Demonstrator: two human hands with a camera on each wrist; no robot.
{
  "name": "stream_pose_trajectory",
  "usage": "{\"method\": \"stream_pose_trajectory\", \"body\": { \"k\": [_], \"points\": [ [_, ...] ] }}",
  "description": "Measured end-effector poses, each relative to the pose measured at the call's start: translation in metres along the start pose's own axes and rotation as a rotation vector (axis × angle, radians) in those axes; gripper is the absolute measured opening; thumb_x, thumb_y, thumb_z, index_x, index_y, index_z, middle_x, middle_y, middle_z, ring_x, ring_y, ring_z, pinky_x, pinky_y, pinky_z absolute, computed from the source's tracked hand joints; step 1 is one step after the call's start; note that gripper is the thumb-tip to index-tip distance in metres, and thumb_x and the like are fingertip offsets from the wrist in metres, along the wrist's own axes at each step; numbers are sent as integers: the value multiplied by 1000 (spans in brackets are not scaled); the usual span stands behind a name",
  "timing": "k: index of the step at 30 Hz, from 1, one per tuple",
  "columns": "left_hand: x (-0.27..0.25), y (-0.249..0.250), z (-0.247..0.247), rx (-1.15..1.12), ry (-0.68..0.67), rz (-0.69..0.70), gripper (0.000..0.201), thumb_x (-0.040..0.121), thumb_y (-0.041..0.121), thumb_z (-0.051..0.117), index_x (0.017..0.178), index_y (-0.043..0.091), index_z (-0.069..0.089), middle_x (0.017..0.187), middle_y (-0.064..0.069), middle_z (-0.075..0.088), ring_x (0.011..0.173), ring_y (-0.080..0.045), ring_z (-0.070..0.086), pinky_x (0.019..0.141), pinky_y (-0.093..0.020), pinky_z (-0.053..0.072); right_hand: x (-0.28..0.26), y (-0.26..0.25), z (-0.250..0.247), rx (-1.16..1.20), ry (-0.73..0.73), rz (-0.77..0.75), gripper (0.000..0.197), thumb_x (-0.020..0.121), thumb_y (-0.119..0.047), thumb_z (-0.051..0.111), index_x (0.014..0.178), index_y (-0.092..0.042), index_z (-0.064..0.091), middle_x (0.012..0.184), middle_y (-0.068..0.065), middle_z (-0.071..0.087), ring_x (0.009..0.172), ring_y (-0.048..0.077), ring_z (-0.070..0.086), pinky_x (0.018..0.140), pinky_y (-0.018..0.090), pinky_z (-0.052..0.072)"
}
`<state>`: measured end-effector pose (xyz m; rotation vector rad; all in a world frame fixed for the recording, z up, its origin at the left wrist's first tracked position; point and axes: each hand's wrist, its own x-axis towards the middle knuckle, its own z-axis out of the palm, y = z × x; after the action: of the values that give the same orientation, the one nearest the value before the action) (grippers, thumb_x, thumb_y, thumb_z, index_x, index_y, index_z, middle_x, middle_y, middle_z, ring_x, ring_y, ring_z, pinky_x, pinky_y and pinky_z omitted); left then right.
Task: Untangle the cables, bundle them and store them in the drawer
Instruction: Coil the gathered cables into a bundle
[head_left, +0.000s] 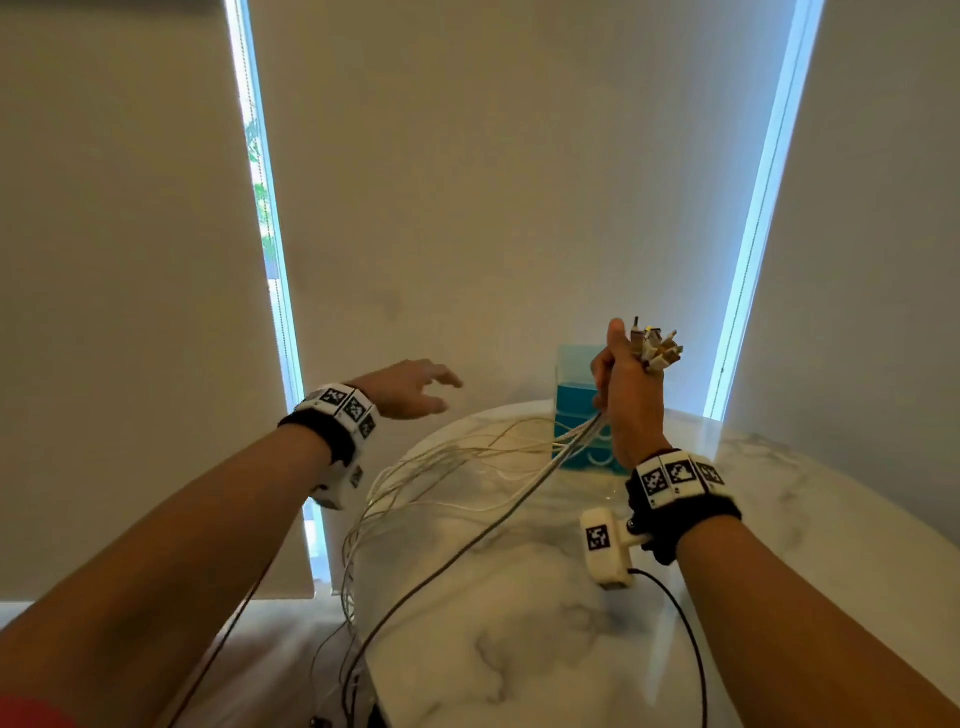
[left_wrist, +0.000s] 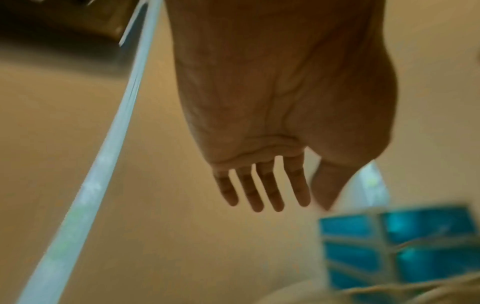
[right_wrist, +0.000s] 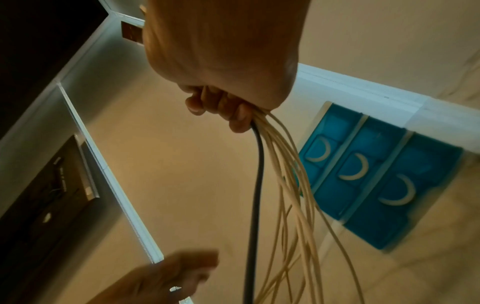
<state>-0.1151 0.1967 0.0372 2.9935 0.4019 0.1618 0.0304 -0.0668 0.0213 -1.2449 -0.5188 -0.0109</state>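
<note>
White cables limp, light, tangle-prone; plug ends fisted in right hand, tails trailing over table edge. Left hand open, empty. Best taken mid-length for coiling.

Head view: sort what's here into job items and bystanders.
Job items:
- cables, connector ends gathered in the right hand
- blue drawer unit, drawers closed
- left hand, open, holding nothing

Bystanders:
- marble table
- window blinds
- wrist camera's black lead
</note>
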Motion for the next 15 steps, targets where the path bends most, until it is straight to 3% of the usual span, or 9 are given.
{"method": "stream_pose_trajectory", "body": {
  "k": [2, 4, 5, 7, 9, 10, 12, 14, 15],
  "points": [
    [4, 52, 0, -308, -70, 137, 90, 92, 67, 72, 164, 31, 33, 168, 6, 39, 149, -14, 40, 124, -38, 32, -3, -8, 10, 141, -134, 61, 55, 108, -54, 57, 63, -24, 51, 57, -4, 47, 48, 12, 36, 49, 28, 30],
    [4, 99, 8, -403, -208, 193, 112, 80, 67, 84, 167, 35, 20, 169, 14, 33, 148, -6, 35, 122, -31, 26, -6, -18, 19, 271, -265, 104, 55, 107, -50, 60, 61, -22, 47, 55, -4, 40, 48, 13, 29, 51, 31, 22],
    [7, 113, 16, -398, -239, 229, 108, 78, 66, 87, 164, 36, 28, 166, 16, 39, 145, -4, 39, 123, -31, 26, -7, -24, 22, 307, -304, 114, 57, 108, -49, 60, 60, -20, 46, 54, -4, 37, 49, 13, 26, 54, 33, 18],
    [14, 120, 32, -327, -220, 294, 63, 85, 66, 80, 136, 33, 65, 137, 13, 69, 122, -4, 62, 120, -40, 42, -7, -39, 21, 345, -336, 119, 59, 108, -46, 59, 59, -18, 42, 52, -5, 34, 47, 12, 24, 56, 35, 15],
    [16, 112, 39, -414, -213, 286, 36, 96, 61, 70, 106, 27, 78, 94, 4, 79, 83, -9, 72, 96, -39, 58, 0, -50, 9, 373, -292, 101, 58, 109, -45, 58, 60, -19, 41, 50, -7, 33, 45, 11, 24, 52, 32, 18],
    [16, 103, 41, -480, -218, 251, 33, 99, 57, 69, 101, 25, 78, 79, -1, 74, 68, -10, 69, 82, -33, 61, 6, -55, -1, 392, -242, 95, 57, 109, -45, 58, 60, -20, 41, 49, -8, 33, 44, 10, 24, 50, 30, 20],
    [9, 75, 45, -469, -243, 168, 35, 99, 56, 70, 97, 23, 79, 66, -1, 57, 55, -12, 58, 60, -26, 56, 18, -58, -24, 435, -125, 99, 57, 109, -45, 57, 60, -22, 41, 48, -9, 33, 44, 10, 25, 49, 30, 20],
    [-1, 36, 51, -418, -316, 73, 46, 96, 62, 69, 92, 17, 80, 60, 4, 49, 54, -17, 49, 55, -26, 48, 27, -54, -46, 478, -2, 110, 57, 110, -45, 55, 59, -24, 42, 49, -8, 33, 44, 11, 24, 48, 29, 19],
    [-7, 17, 53, -412, -343, 7, 55, 93, 68, 69, 82, 15, 77, 57, 4, 48, 53, -19, 46, 57, -27, 46, 31, -50, -55, 492, 53, 118, 57, 110, -45, 54, 58, -24, 43, 49, -8, 33, 44, 11, 24, 48, 28, 19]
  ]
}}
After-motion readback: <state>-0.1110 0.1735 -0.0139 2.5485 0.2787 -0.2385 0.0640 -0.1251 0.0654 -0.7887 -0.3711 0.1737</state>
